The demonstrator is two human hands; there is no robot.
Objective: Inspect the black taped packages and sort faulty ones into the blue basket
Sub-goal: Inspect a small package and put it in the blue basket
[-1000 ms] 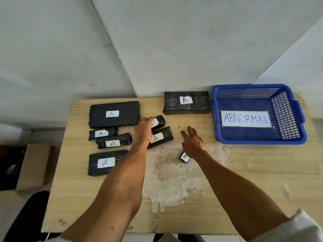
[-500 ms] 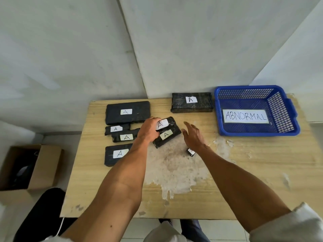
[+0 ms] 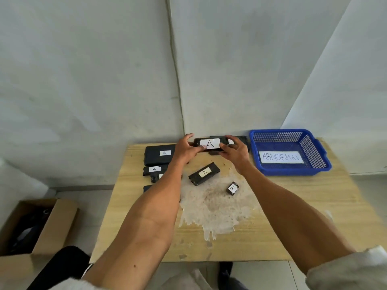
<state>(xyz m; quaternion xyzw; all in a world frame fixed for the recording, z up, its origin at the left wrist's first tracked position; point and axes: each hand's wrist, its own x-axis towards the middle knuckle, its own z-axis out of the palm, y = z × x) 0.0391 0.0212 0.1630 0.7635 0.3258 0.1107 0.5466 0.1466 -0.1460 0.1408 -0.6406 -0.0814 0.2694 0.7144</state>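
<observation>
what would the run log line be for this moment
phase: inspect | held: black package lifted, label A facing up | hands: left hand and right hand grip its ends | blue basket: only ABNORMAL label

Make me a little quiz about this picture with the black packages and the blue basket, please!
1. True or false: the blue basket already has a package in it.
2. What letter is on the label of the held package?
3. Which hands grip it? A) only the left hand B) only the right hand C) both

Key: 1 false, only a paper reading ABNORMAL lies inside. 2 the letter A. 3 C, one hand at each end.
</observation>
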